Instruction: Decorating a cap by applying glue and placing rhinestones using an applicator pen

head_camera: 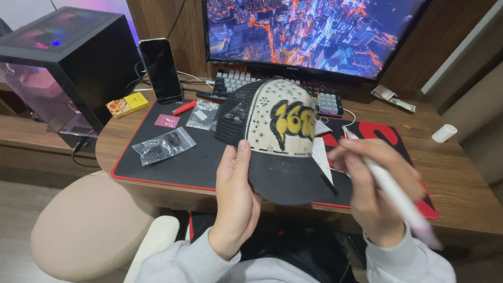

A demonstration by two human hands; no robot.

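Left hand (236, 196) is clamped on the cap (275, 141) by its brim, right hand (374, 188) curled tight around a white pen tool (393, 191), above the desk (461, 183).

**A warm wooden corner, lit by screens**

A rounded wooden bench (461, 194) is filling the middle of the view, with a dark wood-panelled wall (157, 21) rising behind it at twelve o'clock. A wide monitor (314, 31) is glowing blue and orange against that wall. At ten o'clock a glass-sided computer case (63, 57) is giving off pink and violet light, sitting on a lower wooden shelf (26, 131). At seven o'clock a beige padded seat (84, 230) is standing on pale grey flooring (15, 209).
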